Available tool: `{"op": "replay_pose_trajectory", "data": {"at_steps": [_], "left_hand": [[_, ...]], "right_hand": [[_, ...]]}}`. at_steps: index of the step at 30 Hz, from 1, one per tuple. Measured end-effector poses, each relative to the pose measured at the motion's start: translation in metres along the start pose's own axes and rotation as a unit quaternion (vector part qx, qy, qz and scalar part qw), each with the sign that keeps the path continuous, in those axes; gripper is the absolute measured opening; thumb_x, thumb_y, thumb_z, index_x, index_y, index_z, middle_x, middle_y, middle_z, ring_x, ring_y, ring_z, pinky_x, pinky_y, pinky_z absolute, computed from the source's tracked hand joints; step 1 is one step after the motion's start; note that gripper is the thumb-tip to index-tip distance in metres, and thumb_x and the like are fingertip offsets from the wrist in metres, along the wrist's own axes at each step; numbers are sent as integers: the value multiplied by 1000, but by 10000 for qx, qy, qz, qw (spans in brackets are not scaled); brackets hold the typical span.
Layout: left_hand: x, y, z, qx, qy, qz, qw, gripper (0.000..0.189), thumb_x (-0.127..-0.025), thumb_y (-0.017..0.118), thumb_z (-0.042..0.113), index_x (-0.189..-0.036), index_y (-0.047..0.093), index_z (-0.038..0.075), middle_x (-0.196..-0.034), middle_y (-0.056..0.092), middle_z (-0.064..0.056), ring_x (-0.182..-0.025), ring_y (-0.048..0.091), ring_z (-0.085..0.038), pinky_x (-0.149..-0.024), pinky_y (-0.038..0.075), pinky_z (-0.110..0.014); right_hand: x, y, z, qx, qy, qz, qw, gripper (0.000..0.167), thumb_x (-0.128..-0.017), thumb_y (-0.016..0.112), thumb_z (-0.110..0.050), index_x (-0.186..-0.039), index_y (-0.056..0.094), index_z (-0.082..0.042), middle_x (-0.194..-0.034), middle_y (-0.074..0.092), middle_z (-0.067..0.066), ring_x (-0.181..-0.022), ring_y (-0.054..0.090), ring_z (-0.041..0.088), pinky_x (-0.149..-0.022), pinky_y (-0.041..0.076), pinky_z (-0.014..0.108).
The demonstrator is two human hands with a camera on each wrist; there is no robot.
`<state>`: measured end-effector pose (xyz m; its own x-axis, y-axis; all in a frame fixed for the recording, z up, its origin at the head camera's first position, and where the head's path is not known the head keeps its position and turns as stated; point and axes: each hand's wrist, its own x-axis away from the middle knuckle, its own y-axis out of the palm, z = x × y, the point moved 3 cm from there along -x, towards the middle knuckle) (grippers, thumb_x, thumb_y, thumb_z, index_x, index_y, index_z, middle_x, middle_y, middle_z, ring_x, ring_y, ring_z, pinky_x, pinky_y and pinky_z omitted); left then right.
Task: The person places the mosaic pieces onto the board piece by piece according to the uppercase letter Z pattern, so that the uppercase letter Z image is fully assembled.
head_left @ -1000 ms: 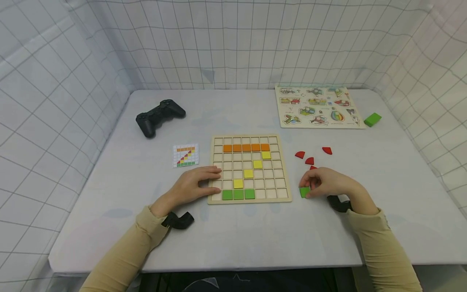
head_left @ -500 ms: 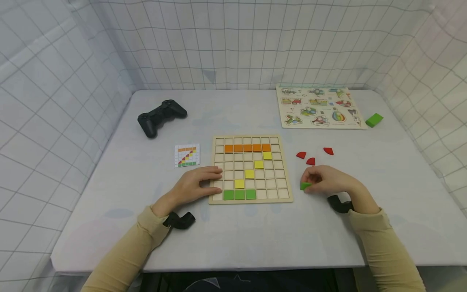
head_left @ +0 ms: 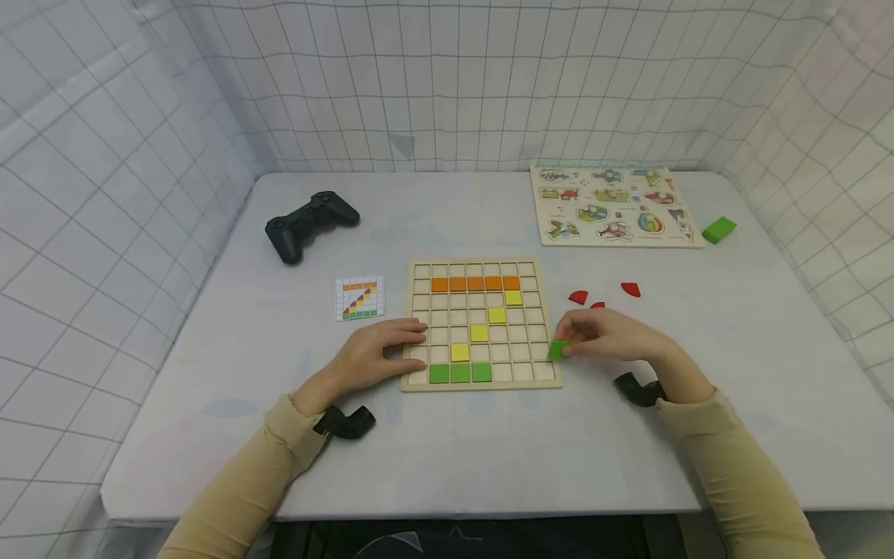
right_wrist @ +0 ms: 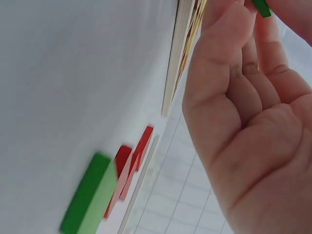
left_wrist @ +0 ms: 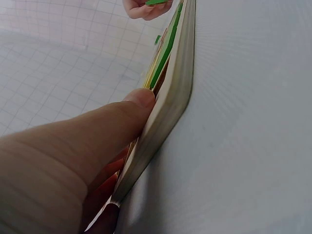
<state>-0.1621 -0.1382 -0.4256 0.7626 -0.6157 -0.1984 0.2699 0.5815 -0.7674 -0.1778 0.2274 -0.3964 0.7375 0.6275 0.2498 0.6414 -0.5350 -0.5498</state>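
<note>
A wooden grid board (head_left: 427, 389) bears a row of orange tiles (head_left: 475, 285), a diagonal of yellow tiles (head_left: 479, 333) and three green tiles (head_left: 460, 373) in its bottom row. My left hand (head_left: 366, 353) rests on the board's left edge, fingers and thumb spread over the border. Between thumb and fingers, my right hand (head_left: 615, 338) pinches a green square tile (head_left: 558, 349). That tile overlaps the board's right edge in the head view; in the right wrist view only a sliver of the held tile (right_wrist: 263, 7) shows.
Red quarter-round pieces (head_left: 578, 296) lie right of the board, and another green piece (right_wrist: 87, 192) shows near them in the right wrist view. A pattern card (head_left: 359, 298), black game controller (head_left: 311, 225), picture puzzle board (head_left: 615, 206) and green block (head_left: 719, 229) sit around.
My right hand has lifted the green tile and carried it left to the board's right edge. My left hand stays in place on the board.
</note>
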Motion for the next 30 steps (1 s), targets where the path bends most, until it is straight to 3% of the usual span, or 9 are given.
{"op": "replay_pose_trajectory", "data": {"at_steps": [5, 17, 30], "left_hand": [[0, 0, 0, 7, 2, -7, 10000, 46, -82, 74, 33, -119, 66, 7, -132, 55, -1, -127, 45, -19, -109, 36, -29], [0, 0, 1, 9, 52, 6, 10000, 46, -82, 74, 33, -119, 66, 7, -132, 55, -2, -127, 45, -19, -108, 36, -30], [1, 0, 2, -60, 85, 25, 9999, 46, -82, 74, 33, -119, 66, 7, -131, 56, -3, -127, 45, -21, -109, 36, -29]], "right_hand": [[-13, 11, -12, -84, -98, -156, 9998, 18, -88, 68, -17, -102, 61, -9, -89, 61, 2, -83, 56, 19, -76, 52, 25], [-38, 34, -41, 278, -414, -209, 9985, 13, -85, 70, -11, -93, 60, -11, -83, 60, -1, -77, 57, 17, -72, 53, 29], [-43, 49, -46, 448, -160, -229, 9986, 9, -84, 69, -10, -89, 62, -12, -79, 60, -3, -73, 56, 15, -68, 53, 29]]}}
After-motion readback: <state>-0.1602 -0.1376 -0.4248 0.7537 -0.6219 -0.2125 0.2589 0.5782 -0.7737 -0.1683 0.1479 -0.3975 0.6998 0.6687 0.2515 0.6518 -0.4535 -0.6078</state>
